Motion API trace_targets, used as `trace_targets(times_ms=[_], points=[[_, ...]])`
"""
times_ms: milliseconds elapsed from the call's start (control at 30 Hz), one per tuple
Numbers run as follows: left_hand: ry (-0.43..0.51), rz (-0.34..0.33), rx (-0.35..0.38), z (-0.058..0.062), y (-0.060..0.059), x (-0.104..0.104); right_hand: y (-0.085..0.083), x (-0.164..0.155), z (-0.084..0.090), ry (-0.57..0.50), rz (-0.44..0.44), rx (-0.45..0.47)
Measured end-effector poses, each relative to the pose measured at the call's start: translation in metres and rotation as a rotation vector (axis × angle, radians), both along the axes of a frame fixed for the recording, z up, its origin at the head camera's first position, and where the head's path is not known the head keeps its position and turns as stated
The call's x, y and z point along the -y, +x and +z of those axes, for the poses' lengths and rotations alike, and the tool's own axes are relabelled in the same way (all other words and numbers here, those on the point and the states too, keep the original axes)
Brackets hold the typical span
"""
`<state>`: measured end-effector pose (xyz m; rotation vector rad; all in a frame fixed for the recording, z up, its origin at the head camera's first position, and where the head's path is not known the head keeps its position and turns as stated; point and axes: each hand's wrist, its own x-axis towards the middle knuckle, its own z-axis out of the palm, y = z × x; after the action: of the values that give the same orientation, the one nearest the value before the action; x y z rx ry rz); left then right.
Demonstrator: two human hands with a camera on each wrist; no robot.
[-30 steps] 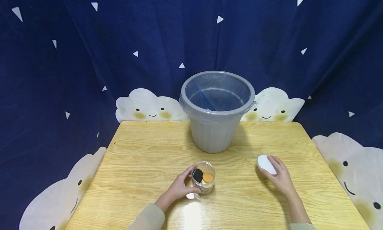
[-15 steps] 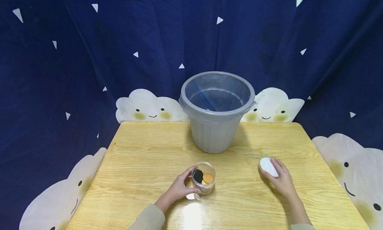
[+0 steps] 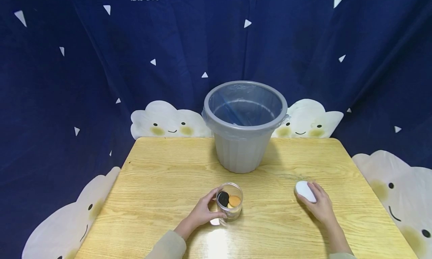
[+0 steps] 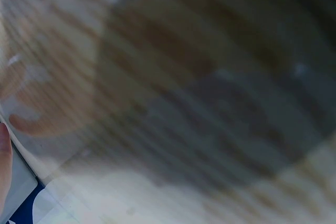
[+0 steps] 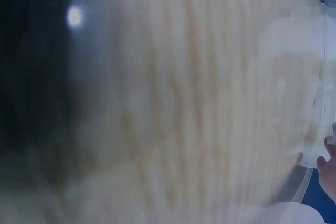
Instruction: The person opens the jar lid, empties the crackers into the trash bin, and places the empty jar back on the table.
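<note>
The left hand (image 3: 202, 210) wraps thumb and fingers round a clear, cylindrical plastic jar (image 3: 233, 215), spread only to the jar's own width. The jar stands upright, mouth uppermost, on the pale wooden table (image 3: 162, 176), with a black disc (image 3: 223, 199) and an orange disc (image 3: 234, 201) inside. The right hand (image 3: 320, 206) pinches a rounded white object (image 3: 305, 192) — perhaps a lid — at about three o'clock from the jar and well apart from it; table contact is unclear. Farthest off, a grey plastic bin (image 3: 239, 154) with a clear liner stands at ten o'clock from the white object.
</note>
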<state>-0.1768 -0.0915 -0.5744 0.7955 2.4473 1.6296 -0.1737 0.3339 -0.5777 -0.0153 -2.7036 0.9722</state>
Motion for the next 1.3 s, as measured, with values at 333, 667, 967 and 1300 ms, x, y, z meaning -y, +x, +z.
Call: trace_targets(times_ms=[333,667,967,1300], points=[[-0.007,-0.004,-0.004,0.0009,0.0006,0.0005,0.0006,-0.0023,-0.0054,0.018,-0.002,0.006],[0.001,-0.007,-0.04,0.0003,0.0005,0.0,0.0031,-0.0029,-0.0053,0.035,-0.005,0.059],[0.002,-0.01,-0.024,0.0015,0.0003,0.0004,0.0024,-0.0015,-0.0069,0.096,-0.016,0.001],[0.011,-0.02,-0.086,-0.0005,-0.0003,0.0007,0.0029,-0.001,-0.0089,0.135,-0.027,0.016]])
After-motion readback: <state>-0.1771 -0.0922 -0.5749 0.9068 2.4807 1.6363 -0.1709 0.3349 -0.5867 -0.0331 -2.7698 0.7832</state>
